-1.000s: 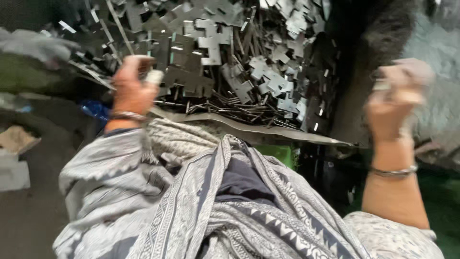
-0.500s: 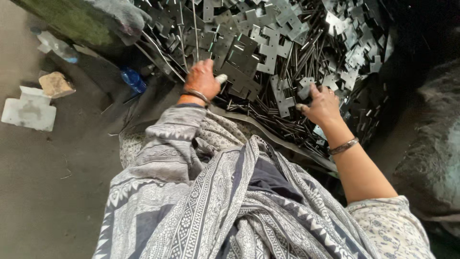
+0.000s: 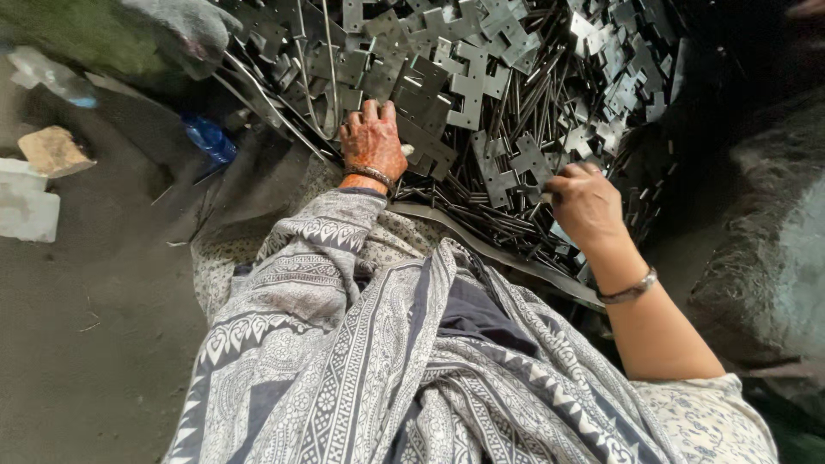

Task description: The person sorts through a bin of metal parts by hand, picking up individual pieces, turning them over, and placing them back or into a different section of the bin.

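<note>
Head view: both hands [image 3: 373, 139] rest on metal plates [image 3: 481, 86].

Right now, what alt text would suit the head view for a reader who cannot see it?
Both hands rest on a heap of flat dark metal cutouts and thin rods: the left hand lies flat on the pieces, the right hand curls over a cross-shaped piece. A grey patterned shawl fills the foreground.

A blue bottle [image 3: 209, 137] lay on the grey floor [image 3: 94, 326], left of the scrap. A tan block [image 3: 53, 150] sat near a white slab [image 3: 27, 206]. A patterned shawl [image 3: 387, 361] filled the foreground.
</note>
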